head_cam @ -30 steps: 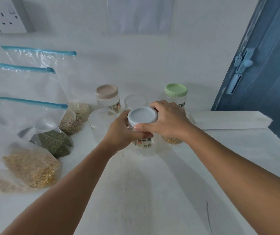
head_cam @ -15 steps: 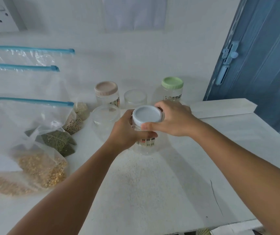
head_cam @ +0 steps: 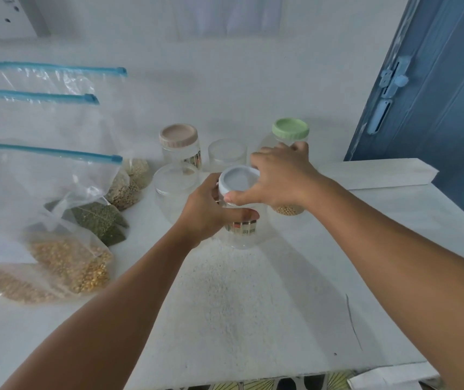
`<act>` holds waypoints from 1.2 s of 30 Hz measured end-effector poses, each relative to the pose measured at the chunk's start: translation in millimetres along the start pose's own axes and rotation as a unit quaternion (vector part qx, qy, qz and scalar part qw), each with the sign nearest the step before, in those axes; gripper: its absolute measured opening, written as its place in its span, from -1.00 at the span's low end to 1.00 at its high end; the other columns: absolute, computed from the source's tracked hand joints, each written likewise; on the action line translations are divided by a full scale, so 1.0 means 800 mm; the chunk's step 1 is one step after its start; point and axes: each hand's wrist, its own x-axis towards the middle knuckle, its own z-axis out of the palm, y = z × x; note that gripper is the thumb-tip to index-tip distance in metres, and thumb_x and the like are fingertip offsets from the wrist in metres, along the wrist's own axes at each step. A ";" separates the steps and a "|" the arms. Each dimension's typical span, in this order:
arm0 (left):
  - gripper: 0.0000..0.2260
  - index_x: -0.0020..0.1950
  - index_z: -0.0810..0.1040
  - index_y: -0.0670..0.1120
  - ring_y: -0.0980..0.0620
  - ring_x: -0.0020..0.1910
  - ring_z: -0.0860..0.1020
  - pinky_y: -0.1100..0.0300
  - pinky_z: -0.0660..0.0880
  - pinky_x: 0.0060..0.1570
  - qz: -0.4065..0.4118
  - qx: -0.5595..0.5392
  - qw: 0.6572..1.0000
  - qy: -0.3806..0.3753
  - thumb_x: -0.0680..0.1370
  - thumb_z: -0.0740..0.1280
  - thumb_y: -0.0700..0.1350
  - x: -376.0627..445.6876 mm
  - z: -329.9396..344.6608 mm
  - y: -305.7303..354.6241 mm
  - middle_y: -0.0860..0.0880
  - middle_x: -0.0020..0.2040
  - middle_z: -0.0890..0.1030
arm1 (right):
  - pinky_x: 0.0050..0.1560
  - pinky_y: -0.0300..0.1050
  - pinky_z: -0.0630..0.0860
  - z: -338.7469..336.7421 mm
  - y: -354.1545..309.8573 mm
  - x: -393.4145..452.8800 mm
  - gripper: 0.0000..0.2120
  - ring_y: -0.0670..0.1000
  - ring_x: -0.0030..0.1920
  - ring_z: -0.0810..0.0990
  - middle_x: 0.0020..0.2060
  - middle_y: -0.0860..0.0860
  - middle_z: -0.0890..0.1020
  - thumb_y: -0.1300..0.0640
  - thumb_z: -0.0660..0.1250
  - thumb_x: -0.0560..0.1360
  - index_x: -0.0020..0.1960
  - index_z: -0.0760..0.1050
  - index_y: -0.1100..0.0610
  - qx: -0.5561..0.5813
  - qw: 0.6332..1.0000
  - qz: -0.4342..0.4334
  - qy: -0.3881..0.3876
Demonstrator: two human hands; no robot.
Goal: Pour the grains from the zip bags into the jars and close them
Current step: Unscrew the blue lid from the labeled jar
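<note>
Near the middle of the surface, the left hand wraps the clear jar while the right hand pinches its pale lid. The jar looks light, rigid and smooth, probably slippery; the ribbed lid rim gives the best hold.

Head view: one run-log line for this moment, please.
left hand: grips clear plastic jar | right hand: fingers round pale blue lid | stage: lid on

The right hand has turned on the white lid, its fingers now spread past the far rim, thumb at the near edge
</note>
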 end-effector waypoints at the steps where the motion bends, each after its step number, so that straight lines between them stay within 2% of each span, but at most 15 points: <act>1: -0.27 0.32 0.55 0.10 0.15 0.11 0.67 0.20 0.66 -0.05 0.003 -0.001 1.000 -0.005 0.22 0.76 -0.02 0.001 0.000 0.000 0.11 0.11 0.71 | 0.20 0.14 0.25 0.001 0.008 0.003 -0.32 0.05 0.04 0.44 -0.13 -0.14 0.45 -0.65 0.20 0.30 -0.11 0.42 -0.03 0.007 1.000 -0.018 -0.018; 3: -0.28 0.31 0.56 0.13 0.15 0.12 0.66 0.17 0.65 0.00 0.006 0.004 1.000 -0.017 0.22 0.76 -0.01 0.002 -0.001 0.001 0.13 0.11 0.70 | 0.25 0.10 0.19 0.000 0.023 0.008 -0.21 0.04 0.22 0.40 0.08 -0.18 0.45 -0.67 0.22 0.27 0.29 0.46 -0.18 0.033 0.996 -0.042 -0.075; 4: -0.28 0.31 0.56 0.14 0.15 0.12 0.66 0.15 0.65 0.03 0.005 0.006 1.000 -0.020 0.21 0.76 0.01 0.002 -0.001 0.001 0.14 0.12 0.70 | 0.29 0.09 0.17 -0.002 0.030 0.010 -0.11 0.05 0.31 0.36 0.20 -0.17 0.43 -0.66 0.23 0.26 0.47 0.35 -0.25 0.048 0.992 -0.046 -0.105; 6: -0.26 0.32 0.54 0.14 0.17 0.12 0.65 0.16 0.65 0.03 0.003 0.002 1.000 -0.019 0.21 0.76 0.01 0.002 0.000 0.000 0.16 0.12 0.69 | 0.38 0.11 0.15 -0.006 0.036 0.011 -0.01 0.08 0.45 0.26 0.41 -0.09 0.36 -0.63 0.24 0.29 0.62 0.13 -0.28 0.051 0.988 -0.048 -0.139; 8: -0.27 0.32 0.54 0.13 0.18 0.10 0.65 0.18 0.65 -0.01 0.001 -0.002 1.000 -0.017 0.23 0.75 0.00 0.000 0.002 -0.001 0.17 0.12 0.69 | 0.46 0.16 0.12 -0.015 0.031 0.012 0.03 0.13 0.53 0.18 0.49 -0.02 0.28 -0.67 0.21 0.31 0.64 0.08 -0.21 0.054 0.987 -0.034 -0.150; 9: -0.28 0.31 0.53 0.13 0.20 0.09 0.65 0.19 0.65 -0.03 0.001 -0.001 1.000 -0.018 0.23 0.75 -0.01 0.000 0.002 -0.001 0.19 0.11 0.68 | 0.47 0.20 0.11 -0.020 0.025 0.012 0.06 0.15 0.53 0.19 0.48 0.00 0.29 -0.72 0.12 0.28 0.62 0.15 -0.17 0.056 0.988 -0.019 -0.139; 11: -0.28 0.30 0.51 0.14 0.22 0.09 0.64 0.21 0.65 -0.03 0.002 0.004 1.000 -0.023 0.23 0.75 -0.01 -0.001 0.001 0.004 0.21 0.10 0.66 | 0.45 0.23 0.13 -0.028 0.011 0.010 0.05 0.13 0.42 0.34 0.32 0.01 0.44 -0.78 -0.05 0.22 0.40 0.40 -0.08 0.026 0.995 0.003 -0.098; 14: -0.20 0.33 0.46 0.13 0.19 0.16 0.62 0.21 0.64 0.06 0.005 0.003 1.000 -0.026 0.18 0.76 0.03 -0.001 -0.005 0.007 0.17 0.19 0.63 | 0.37 0.23 0.21 -0.027 0.001 0.008 -0.15 0.06 0.15 0.49 0.04 -0.05 0.53 -0.74 0.06 0.28 0.10 0.45 -0.02 -0.027 0.998 -0.008 -0.057; 16: -0.18 0.32 0.46 0.12 0.22 0.19 0.61 0.21 0.60 0.14 0.006 0.002 1.000 -0.010 0.14 0.75 0.11 -0.003 -0.009 0.008 0.15 0.23 0.61 | 0.35 0.20 0.24 -0.028 0.002 0.006 -0.20 0.05 0.16 0.48 0.08 -0.05 0.52 -0.69 0.15 0.32 0.15 0.48 -0.04 -0.022 0.998 -0.011 -0.064; 19: -0.24 0.27 0.52 0.10 0.23 0.13 0.62 0.17 0.61 0.18 0.003 0.024 1.000 0.011 0.16 0.74 0.15 -0.002 -0.013 0.008 0.14 0.17 0.65 | 0.32 0.16 0.24 -0.035 0.010 0.006 -0.21 0.07 0.30 0.42 0.24 -0.03 0.46 -0.60 0.26 0.36 0.38 0.44 -0.10 0.002 0.994 -0.016 -0.107; 22: -0.12 0.37 0.48 0.11 0.20 0.14 0.62 0.10 0.62 0.20 0.010 0.055 0.998 0.007 0.13 0.74 0.21 0.002 -0.009 0.010 0.16 0.18 0.63 | 0.32 0.14 0.24 -0.035 0.014 0.007 -0.18 0.09 0.37 0.38 0.32 -0.02 0.42 -0.57 0.30 0.37 0.48 0.37 -0.16 0.026 0.991 -0.013 -0.127; 29: -0.22 0.34 0.53 0.10 0.24 0.12 0.62 0.10 0.64 0.15 0.018 0.082 0.996 0.006 0.18 0.73 0.19 0.007 0.004 0.016 0.18 0.12 0.67 | 0.41 0.23 0.24 -0.030 0.006 0.002 -0.06 0.12 0.37 0.41 0.30 0.00 0.48 -0.70 0.14 0.29 0.38 0.44 -0.04 -0.002 0.994 0.024 -0.104; 32: -0.18 0.33 0.53 0.10 0.22 0.13 0.63 0.04 0.63 0.20 0.006 0.071 0.997 -0.002 0.14 0.75 0.20 0.009 0.001 0.013 0.18 0.13 0.67 | 0.38 0.21 0.27 -0.029 0.005 0.003 -0.14 0.11 0.34 0.41 0.26 -0.03 0.48 -0.62 0.25 0.33 0.39 0.44 -0.04 -0.001 0.995 0.011 -0.101; 34: -0.18 0.32 0.52 0.11 0.24 0.12 0.62 0.05 0.62 0.22 0.005 0.072 0.997 -0.008 0.14 0.75 0.20 0.010 0.000 0.013 0.19 0.13 0.66 | 0.45 0.19 0.19 -0.035 0.010 0.006 -0.16 0.11 0.45 0.30 0.40 -0.05 0.40 -0.47 0.35 0.36 0.55 0.30 -0.16 0.009 0.989 -0.027 -0.148; 36: -0.16 0.33 0.52 0.11 0.26 0.12 0.61 0.06 0.62 0.22 0.003 0.073 0.997 -0.011 0.13 0.75 0.21 0.011 -0.001 0.013 0.20 0.14 0.66 | 0.54 0.22 0.11 -0.042 0.017 0.009 -0.02 0.13 0.57 0.13 0.58 -0.09 0.21 -0.41 0.36 0.34 0.65 0.06 -0.22 0.018 0.978 -0.049 -0.203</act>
